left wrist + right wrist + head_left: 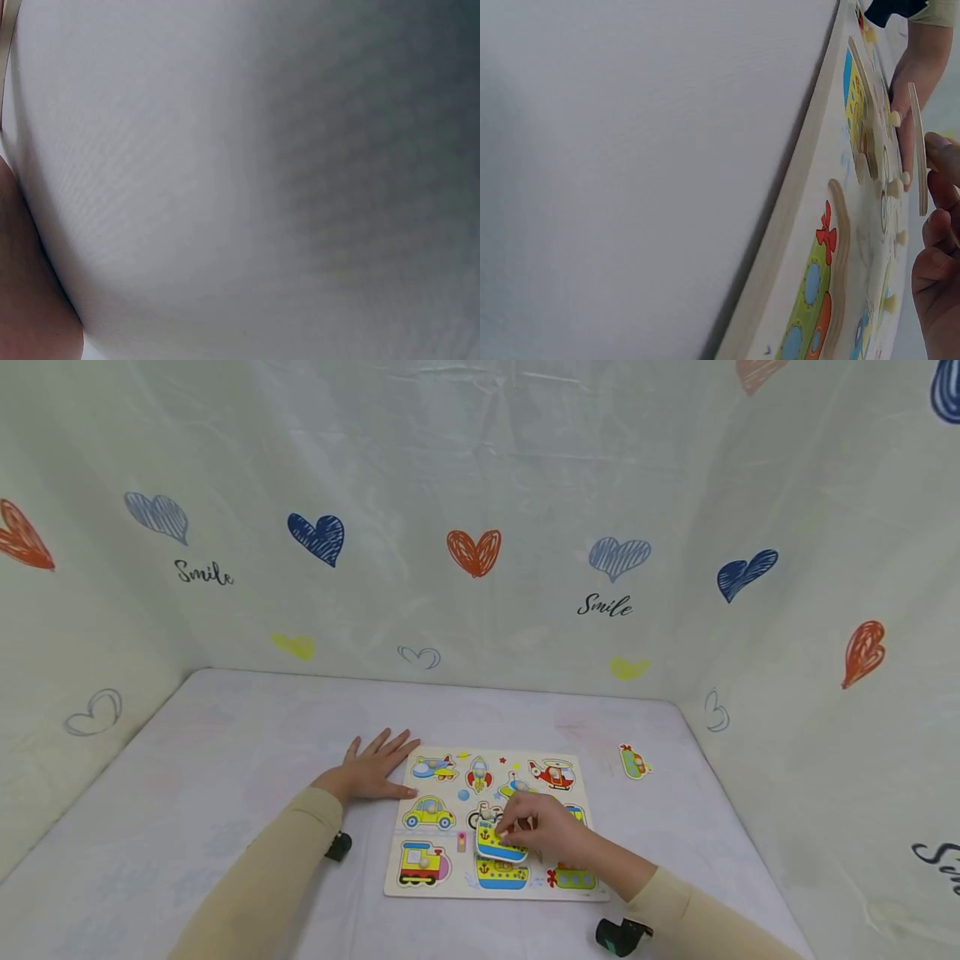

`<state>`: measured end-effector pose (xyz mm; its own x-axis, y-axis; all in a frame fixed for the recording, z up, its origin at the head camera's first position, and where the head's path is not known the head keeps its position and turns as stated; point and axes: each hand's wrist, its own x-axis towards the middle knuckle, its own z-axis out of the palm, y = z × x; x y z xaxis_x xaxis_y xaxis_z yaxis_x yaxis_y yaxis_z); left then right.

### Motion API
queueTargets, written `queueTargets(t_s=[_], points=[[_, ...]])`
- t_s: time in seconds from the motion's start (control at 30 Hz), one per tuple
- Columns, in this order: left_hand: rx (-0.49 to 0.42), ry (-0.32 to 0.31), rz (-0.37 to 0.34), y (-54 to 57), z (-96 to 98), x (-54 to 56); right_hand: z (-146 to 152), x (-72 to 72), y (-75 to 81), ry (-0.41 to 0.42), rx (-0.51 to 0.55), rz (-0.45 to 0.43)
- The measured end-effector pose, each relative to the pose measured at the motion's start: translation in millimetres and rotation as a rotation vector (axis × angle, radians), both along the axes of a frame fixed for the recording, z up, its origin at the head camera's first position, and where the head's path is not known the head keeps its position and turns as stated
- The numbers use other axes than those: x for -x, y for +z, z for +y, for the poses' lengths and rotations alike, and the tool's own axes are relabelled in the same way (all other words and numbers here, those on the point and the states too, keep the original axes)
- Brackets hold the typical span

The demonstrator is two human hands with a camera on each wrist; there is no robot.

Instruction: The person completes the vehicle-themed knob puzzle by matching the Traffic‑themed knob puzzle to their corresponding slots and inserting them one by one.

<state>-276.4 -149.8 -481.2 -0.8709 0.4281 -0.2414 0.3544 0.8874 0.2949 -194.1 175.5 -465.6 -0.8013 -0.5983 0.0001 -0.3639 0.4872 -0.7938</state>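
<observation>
My right hand [551, 828] pinches a yellow-and-blue ship puzzle piece [491, 846] by its knob, above the wooden knob puzzle board [393, 870]. Just below the piece, a printed ship picture [502, 878] shows on the board. The right wrist view catches the ship piece [919, 161] edge-on, apart from the board. My left hand [371, 772] lies with spread, straight fingers at the board's upper left, thumb touching its edge. A green submarine piece [634, 762] rests on the table to the right. The left wrist view shows mostly blurred tablecloth.
A train piece [422, 863], a car piece [428, 812], a plane piece [434, 767] and a helicopter piece [553, 774] sit on the board. Behind the white table [255, 718] hangs a curtain [390, 602] printed with hearts. Dark wrist devices [622, 937] sit beneath the sleeves.
</observation>
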Motion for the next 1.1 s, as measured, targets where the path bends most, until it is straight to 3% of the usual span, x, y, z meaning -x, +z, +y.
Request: queueTargets(t_s=[0.47, 1.1], points=[[-0.026, -0.021, 0.012, 0.7, -3.4, -1.7, 0.1, -14.4, -7.2, 0.101, -0.022, 0.01], [-0.019, -0.012, 0.02, -0.1, -2.3, -0.9, -0.5, -18.2, -10.6, 0.139, -0.08, 0.04]])
